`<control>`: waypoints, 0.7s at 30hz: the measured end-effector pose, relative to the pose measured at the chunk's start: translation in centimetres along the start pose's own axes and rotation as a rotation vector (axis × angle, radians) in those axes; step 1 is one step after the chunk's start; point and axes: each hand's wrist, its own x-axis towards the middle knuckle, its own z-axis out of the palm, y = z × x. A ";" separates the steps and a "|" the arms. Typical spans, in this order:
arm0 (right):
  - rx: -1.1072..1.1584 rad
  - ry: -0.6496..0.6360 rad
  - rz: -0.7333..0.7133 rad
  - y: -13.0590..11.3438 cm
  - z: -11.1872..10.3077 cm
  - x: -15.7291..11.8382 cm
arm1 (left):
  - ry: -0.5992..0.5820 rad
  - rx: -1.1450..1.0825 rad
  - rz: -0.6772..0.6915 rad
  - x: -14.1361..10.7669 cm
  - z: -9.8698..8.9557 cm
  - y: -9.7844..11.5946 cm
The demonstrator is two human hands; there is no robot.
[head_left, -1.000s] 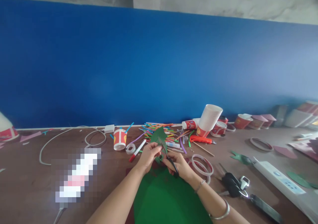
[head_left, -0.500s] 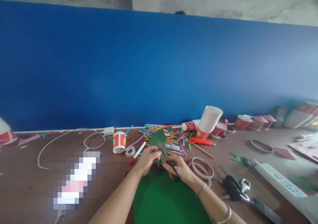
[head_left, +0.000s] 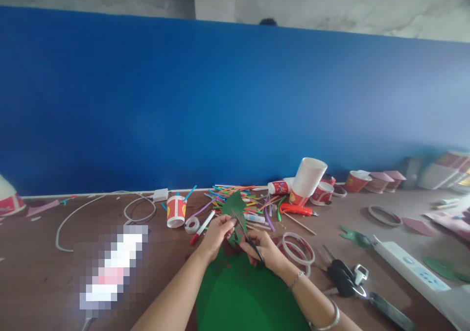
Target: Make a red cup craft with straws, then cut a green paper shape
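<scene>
In my left hand [head_left: 219, 234] I pinch a dark green leaf-shaped paper piece [head_left: 234, 204], which stands up in front of the heap of straws. My right hand [head_left: 263, 248] is closed round black-handled scissors [head_left: 252, 245]; their blades point up and left, across the green piece near my left fingertips. Whether the blades are open is too small to tell. Beneath both hands lies a large green sheet [head_left: 242, 292] with small dark scraps on it.
Colourful straws [head_left: 220, 192], a cup [head_left: 176, 211], stacked cups [head_left: 308, 178] and an orange cutter [head_left: 295, 209] stand or lie behind my hands. Tape rings [head_left: 298, 248], keys [head_left: 343, 278] and a power strip [head_left: 411, 267] are right; a pixelated object [head_left: 117, 267] is left.
My hands have barely moved; the left fingers and the scissors have shifted slightly against the green piece. The whole view has shifted a little.
</scene>
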 end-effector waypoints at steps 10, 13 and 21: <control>0.026 0.030 -0.046 0.2 0.2 0.2 | 0.006 -0.068 -0.053 -0.4 0.9 -0.2; 0.026 0.028 -0.051 0.2 0.2 0.1 | 0.008 -0.074 -0.044 -0.4 1.1 -0.3; 0.034 0.039 -0.069 -0.3 0.3 0.1 | -0.019 -0.078 -0.035 -0.4 1.1 -0.3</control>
